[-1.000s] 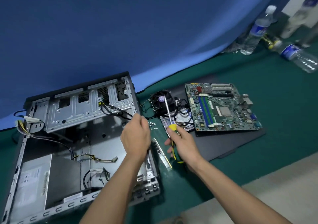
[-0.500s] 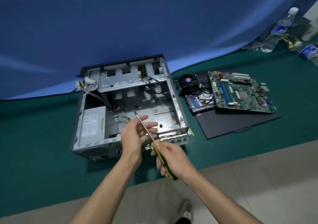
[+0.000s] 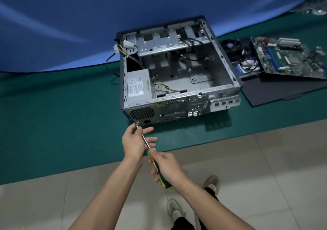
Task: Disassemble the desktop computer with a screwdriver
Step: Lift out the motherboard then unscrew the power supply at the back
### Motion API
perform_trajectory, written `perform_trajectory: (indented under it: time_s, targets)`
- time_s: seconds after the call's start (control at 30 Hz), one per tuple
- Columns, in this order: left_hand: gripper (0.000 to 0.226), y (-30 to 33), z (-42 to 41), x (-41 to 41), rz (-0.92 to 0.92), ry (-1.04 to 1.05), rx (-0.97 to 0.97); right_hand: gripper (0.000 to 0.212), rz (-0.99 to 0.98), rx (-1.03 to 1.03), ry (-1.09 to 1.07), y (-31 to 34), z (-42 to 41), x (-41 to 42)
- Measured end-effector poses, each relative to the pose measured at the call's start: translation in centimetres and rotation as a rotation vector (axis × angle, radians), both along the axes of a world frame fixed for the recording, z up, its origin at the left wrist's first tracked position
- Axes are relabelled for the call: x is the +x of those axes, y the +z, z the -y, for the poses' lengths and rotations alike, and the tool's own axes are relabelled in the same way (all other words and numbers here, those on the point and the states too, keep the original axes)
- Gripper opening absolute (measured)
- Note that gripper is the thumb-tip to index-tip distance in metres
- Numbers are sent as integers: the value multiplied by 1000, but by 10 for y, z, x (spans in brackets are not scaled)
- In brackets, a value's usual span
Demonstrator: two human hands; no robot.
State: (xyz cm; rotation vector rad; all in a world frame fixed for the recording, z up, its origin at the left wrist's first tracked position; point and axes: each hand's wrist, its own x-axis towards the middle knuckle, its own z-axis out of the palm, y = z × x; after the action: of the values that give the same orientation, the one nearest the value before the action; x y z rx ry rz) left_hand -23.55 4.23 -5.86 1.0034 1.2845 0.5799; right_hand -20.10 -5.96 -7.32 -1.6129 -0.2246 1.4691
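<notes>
Right hand (image 3: 168,166) holds the screwdriver (image 3: 153,156) handle; left hand (image 3: 135,140) pinches its shaft. Tip at the case (image 3: 178,95) rear's lower-left corner may slip off any screw there.

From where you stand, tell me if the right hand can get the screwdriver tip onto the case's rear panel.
Probably yes: the screwdriver tip sits beside the case rear corner, nothing between; the right hand grips it, the left hand steadies its shaft.

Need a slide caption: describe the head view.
Right hand grips screwdriver; left hand steadies its shaft near the computer case.
</notes>
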Motion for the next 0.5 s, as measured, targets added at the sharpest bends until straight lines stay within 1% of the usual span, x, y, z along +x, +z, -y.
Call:
perform_trajectory:
  time_s: [0.17,0.2,0.27,0.33,0.4,0.5]
  targets:
    - [25,-26,-13,-9,-119,-74,-76,41,-21,-84,-77,-28,-7,-22]
    - [26,-31,-17,-10,-143,-85,-90,42,6,-109,-73,-35,-9,-25]
    - [25,-39,-22,-12,-179,-109,-117,44,134,-165,-31,-48,-12,-31]
    - [29,-43,-25,-13,-192,-133,-132,45,232,-202,-16,-57,-16,-37]
    - [36,-45,-31,-12,-203,-147,-124,47,247,-202,-35,-62,-22,-42]
    - [42,-49,-40,-13,-215,-150,-101,47,213,-165,-72,-65,-31,-44]
